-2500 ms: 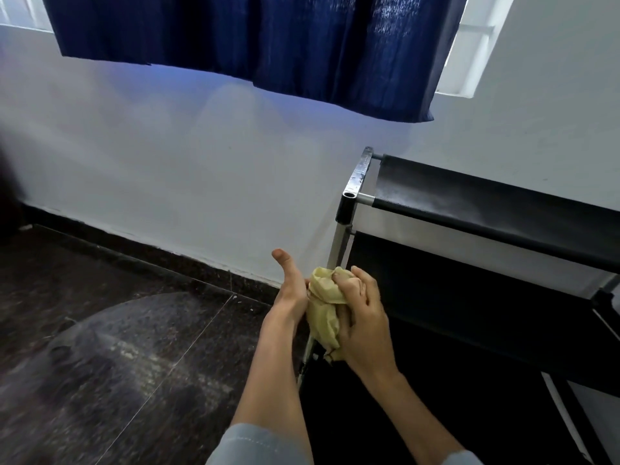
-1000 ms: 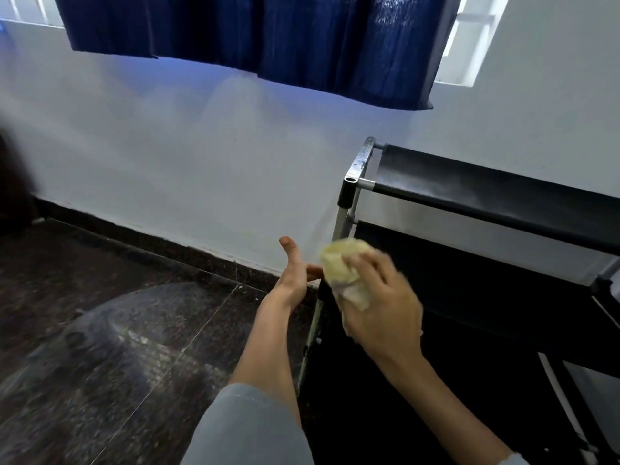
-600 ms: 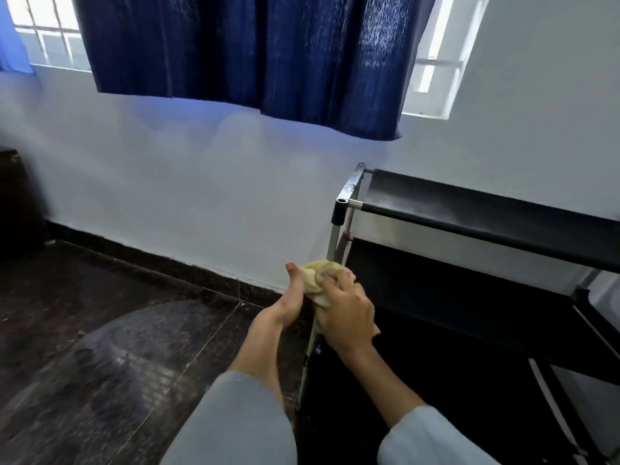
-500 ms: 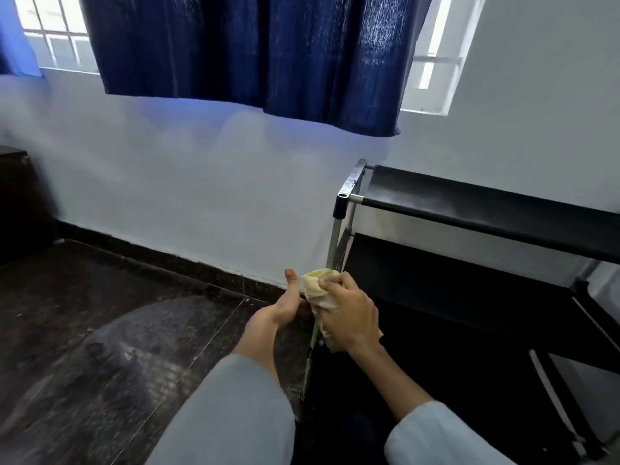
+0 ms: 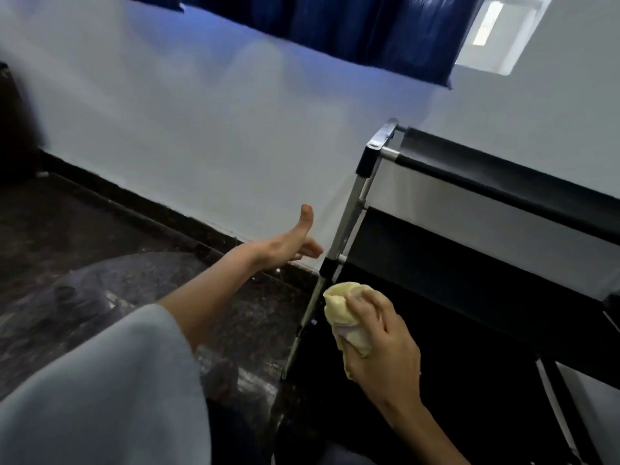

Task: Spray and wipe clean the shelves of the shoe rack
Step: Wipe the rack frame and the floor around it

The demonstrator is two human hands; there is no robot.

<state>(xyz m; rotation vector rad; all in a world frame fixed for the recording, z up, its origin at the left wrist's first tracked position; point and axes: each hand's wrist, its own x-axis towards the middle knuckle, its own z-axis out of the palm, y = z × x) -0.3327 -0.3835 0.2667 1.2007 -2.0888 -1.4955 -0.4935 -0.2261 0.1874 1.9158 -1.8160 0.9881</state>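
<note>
The shoe rack [image 5: 364, 196] has a silver metal frame and black fabric shelves, and it stands against the white wall on the right. My right hand [image 5: 382, 344] grips a bunched pale yellow cloth [image 5: 345, 308] just in front of the rack's left front post, below the second shelf [image 5: 469, 260]. My left hand [image 5: 288, 245] is held out to the left of that post with the thumb up and fingers straight, holding nothing. No spray bottle is in view.
Dark speckled floor tiles [image 5: 100, 250] stretch to the left, with a black skirting strip along the wall. A navy curtain [image 5: 352, 31] hangs above the rack. A dark piece of furniture [image 5: 13, 129] stands at the far left edge.
My hands have separated: the left let go of the cloth and moved out to the left, and the right carried the cloth down beside the post. The view tilted down.
</note>
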